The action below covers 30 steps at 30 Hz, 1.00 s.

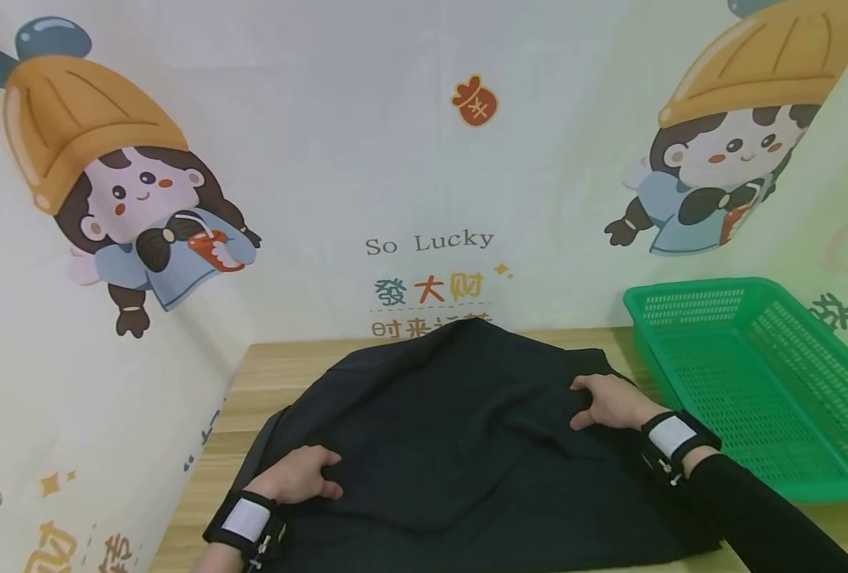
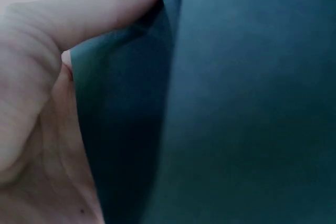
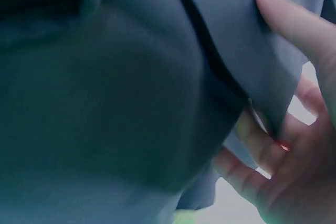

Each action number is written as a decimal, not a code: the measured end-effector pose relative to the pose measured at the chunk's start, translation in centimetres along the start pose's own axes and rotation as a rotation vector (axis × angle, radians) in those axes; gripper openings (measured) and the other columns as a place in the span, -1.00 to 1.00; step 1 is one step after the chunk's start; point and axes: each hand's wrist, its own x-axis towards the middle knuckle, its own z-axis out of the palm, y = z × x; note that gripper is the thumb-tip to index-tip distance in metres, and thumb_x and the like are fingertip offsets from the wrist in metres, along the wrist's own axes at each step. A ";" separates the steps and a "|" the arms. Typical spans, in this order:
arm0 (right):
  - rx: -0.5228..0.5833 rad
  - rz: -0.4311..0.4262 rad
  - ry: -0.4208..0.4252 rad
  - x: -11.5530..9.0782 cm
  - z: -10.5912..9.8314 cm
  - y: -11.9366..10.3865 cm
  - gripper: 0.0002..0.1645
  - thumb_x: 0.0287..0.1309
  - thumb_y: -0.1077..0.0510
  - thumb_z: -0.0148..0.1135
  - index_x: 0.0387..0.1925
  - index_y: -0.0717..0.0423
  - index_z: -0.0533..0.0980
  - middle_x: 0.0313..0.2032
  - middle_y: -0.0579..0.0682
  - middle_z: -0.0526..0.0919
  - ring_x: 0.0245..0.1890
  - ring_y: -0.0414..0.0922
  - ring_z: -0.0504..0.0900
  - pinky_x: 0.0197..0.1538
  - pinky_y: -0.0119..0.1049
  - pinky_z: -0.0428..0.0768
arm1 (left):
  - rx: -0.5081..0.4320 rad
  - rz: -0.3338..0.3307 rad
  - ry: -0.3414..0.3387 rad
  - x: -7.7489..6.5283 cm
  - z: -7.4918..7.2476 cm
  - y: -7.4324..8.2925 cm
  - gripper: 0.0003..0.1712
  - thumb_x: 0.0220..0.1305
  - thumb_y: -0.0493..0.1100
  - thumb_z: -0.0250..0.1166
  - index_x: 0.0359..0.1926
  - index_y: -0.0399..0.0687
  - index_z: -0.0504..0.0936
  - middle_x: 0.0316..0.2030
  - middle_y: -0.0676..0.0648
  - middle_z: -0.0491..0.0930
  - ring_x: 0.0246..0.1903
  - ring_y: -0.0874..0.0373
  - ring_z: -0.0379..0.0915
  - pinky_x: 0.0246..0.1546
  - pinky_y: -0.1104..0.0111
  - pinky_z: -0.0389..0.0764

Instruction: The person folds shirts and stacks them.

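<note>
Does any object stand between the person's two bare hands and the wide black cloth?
Nothing visible does: the left hand and right hand hold the black cloth directly. The green rectangular plastic basket stands to its right.

Here's the head camera, high on the near side of the black cloth (image 1: 438, 430), facing forward and down, wide enough for the printed backdrop (image 1: 553, 199) beyond it! Left wrist: tight in on the cloth's left part, past the left hand (image 1: 298, 475). Right wrist: equally close, cloth's right part, past the right hand (image 1: 610, 402). Head shares cloth and one hand with each!
</note>
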 end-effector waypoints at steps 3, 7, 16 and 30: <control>-0.020 -0.055 0.065 -0.3 -0.2 -0.4 -0.46 -0.03 0.09 0.51 -0.02 0.27 0.59 -0.03 0.25 0.69 -0.02 0.18 0.65 0.00 0.06 0.62 | -0.020 0.027 0.030 0.1 0.0 -0.3 -0.41 0.01 -0.14 0.52 0.09 -0.27 0.64 0.09 -0.22 0.66 0.14 -0.14 0.55 0.23 -0.06 0.48; -0.100 -0.126 0.211 -1.2 -1.6 -1.0 -0.76 0.02 0.25 0.43 -0.22 0.16 0.61 -0.26 0.07 0.69 -0.27 -0.03 0.65 -0.19 -0.07 0.63 | -0.024 0.071 0.130 -0.4 -0.5 -0.7 -0.50 0.11 -0.16 0.46 0.09 -0.24 0.64 0.07 -0.21 0.66 0.12 -0.11 0.57 0.21 -0.06 0.50; -0.454 -0.344 0.481 -6.6 -3.1 -1.7 -0.49 -0.30 0.31 0.60 -0.50 -0.06 0.37 -0.50 -0.17 0.37 -0.46 -0.21 0.30 -0.40 -0.31 0.35 | 0.143 0.175 0.454 -3.5 -0.1 -0.6 -0.75 0.13 -0.32 0.43 -0.24 0.13 0.65 -0.28 0.15 0.57 -0.29 0.31 0.51 -0.23 0.33 0.61; -0.775 -0.486 0.290 -12.0 3.0 -0.2 -0.71 -0.11 0.23 0.50 -0.51 -0.07 0.49 -0.56 -0.13 0.41 -0.53 -0.17 0.33 -0.47 -0.37 0.16 | 0.053 0.212 0.212 -6.7 2.6 -2.9 -0.64 0.09 -0.33 0.42 -0.17 0.15 0.53 -0.28 0.12 0.45 -0.37 0.34 0.39 -0.38 0.42 0.45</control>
